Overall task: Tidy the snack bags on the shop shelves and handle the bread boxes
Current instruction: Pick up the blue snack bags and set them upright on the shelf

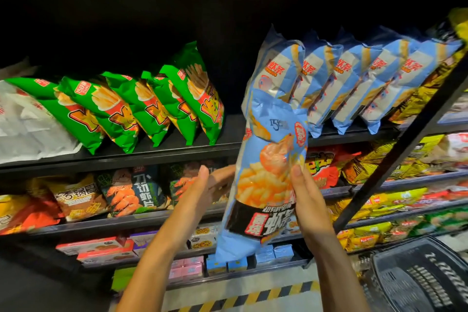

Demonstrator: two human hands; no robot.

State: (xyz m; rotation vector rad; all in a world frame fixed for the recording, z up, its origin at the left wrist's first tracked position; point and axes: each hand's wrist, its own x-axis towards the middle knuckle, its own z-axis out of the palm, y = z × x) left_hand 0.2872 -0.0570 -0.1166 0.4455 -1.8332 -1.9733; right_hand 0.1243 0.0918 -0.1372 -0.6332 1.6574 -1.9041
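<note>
A tall black shelving unit (177, 157) fills the view, its flat metal tiers stacked close and packed with glossy snack packets. On the middle tier a row of green bags (131, 106) leans over to the left, and a dark bare stretch of shelf separates it from a row of pale blue bags (354, 83) standing tilted to the right; that gap is the only open room on this tier. White crinkled packets (27, 124) lie at the far left. A black diagonal bar (405, 139) crosses the right side in front of yellow packets. Lower tiers hold mixed bags, then small flat boxes (93, 248) in pink and orange, and little blue and pink cartons (228, 265) near the floor, where a yellow-and-black striped strip (253, 296) marks the edge. A black plastic basket (415, 276) sits at lower right. In front of the gap, the person holds a long blue shrimp-stick bag (266, 172) upright, its top overlapping the first bag of the blue row. The right hand (307, 200) grips its right edge, thumb on the front. The left hand (202, 189) is at the left edge with fingers straight, going behind the bag; contact there cannot be told.
</note>
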